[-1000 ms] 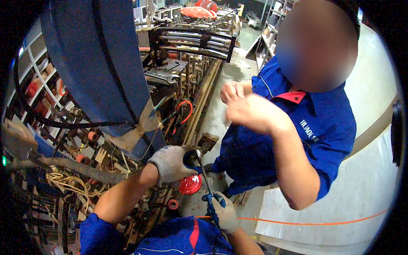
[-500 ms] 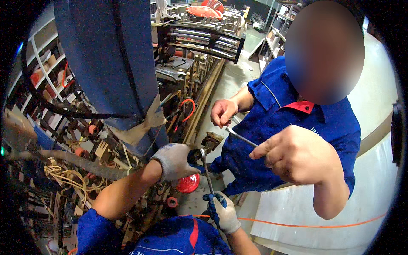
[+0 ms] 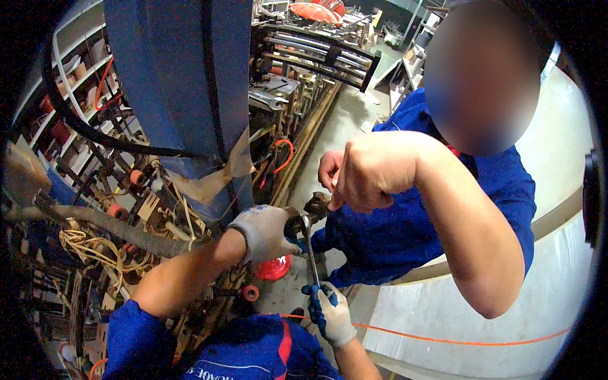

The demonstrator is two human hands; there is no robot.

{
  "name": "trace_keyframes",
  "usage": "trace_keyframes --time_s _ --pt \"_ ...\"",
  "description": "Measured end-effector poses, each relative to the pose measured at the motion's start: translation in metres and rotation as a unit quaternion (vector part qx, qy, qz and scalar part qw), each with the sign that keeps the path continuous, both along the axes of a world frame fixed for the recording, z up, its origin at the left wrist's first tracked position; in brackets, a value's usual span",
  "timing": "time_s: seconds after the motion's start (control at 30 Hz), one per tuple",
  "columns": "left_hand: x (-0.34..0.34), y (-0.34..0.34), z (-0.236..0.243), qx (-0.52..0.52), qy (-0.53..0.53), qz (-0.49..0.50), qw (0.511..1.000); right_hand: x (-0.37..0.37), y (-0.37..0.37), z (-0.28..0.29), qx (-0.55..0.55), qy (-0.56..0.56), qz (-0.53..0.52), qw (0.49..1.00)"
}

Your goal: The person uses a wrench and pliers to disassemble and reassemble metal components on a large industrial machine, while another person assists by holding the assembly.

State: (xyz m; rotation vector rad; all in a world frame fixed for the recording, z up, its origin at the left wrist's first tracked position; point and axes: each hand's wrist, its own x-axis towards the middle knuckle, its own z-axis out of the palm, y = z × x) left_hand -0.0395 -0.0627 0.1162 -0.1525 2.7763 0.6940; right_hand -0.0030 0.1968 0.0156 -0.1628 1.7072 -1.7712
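Observation:
My left hand [image 3: 262, 235], in a pale work glove, grips around a dark metal fitting [image 3: 293, 225] at the head of a steel wrench [image 3: 311, 247]. My right hand [image 3: 330, 313], in a pale glove with blue palm, is closed on the lower end of that wrench's handle. A rusty metal block [image 3: 316, 206] is just beyond the fitting. A co-worker's hands [image 3: 373, 171] are raised close above, one largely hiding the other; what they hold is mostly hidden. A red disc-like object [image 3: 273, 268] lies below my left hand.
A co-worker in blue [image 3: 481, 183] stands opposite me. Machinery with a blue panel [image 3: 177, 82], hoses and cables [image 3: 88, 247] fills the left. Wrenches lie on a plate [image 3: 269, 98] behind. An orange line [image 3: 456, 342] crosses the pale sheet [image 3: 437, 310] at the right.
The machinery has shifted right in view. My hands stay on the fitting and wrench. The co-worker's near hand has risen and moved left, covering the rod seen half a second ago.

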Motion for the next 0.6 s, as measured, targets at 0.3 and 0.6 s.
trace_keyframes --time_s 0.3,0.6 --pt "0.003 0.003 0.003 0.003 -0.010 0.002 1.000 0.004 0.002 -0.012 -0.002 0.012 -0.007 1.000" --pt "0.006 0.004 0.013 0.012 0.023 -0.001 1.000 0.004 0.002 -0.005 0.020 -0.012 -0.020 1.000"
